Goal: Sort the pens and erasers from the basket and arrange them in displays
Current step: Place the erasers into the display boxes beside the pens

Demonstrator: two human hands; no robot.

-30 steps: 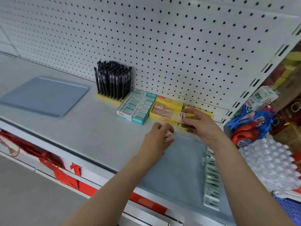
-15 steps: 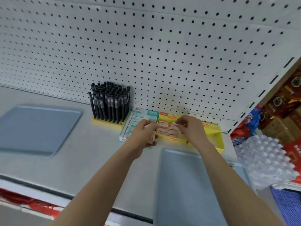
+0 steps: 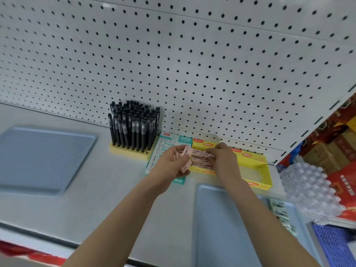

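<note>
Facing a pegboard (image 3: 192,64) above a grey shelf (image 3: 115,189), the person works with both hands over the eraser displays. The left hand (image 3: 171,164) has its fingers (image 3: 176,151) curled round a small stack of pink erasers (image 3: 185,158), held tilted just left of the first yellow display box (image 3: 202,171). The right hand (image 3: 224,162) reaches into that box, its fingers (image 3: 212,151) bent down and pinching a single pink eraser (image 3: 209,155) against the rows of pink erasers already lying there.

Just right of the right fingers stands a second yellow display box (image 3: 266,170), its floor bare. Beneath and left of the left fingers lies a teal display box (image 3: 169,143) filled with white erasers. Further left, black pens (image 3: 133,126) stand upright in a yellow holder (image 3: 131,154) against the pegboard.

A grey tray (image 3: 42,160) lies well to the left of the hands; another grey tray (image 3: 221,218) lies nearer the person, under the right forearm, with white erasers (image 3: 279,209) at its right edge. A pack of water bottles (image 3: 308,189) and a blue basket (image 3: 335,245) lie to the right.
</note>
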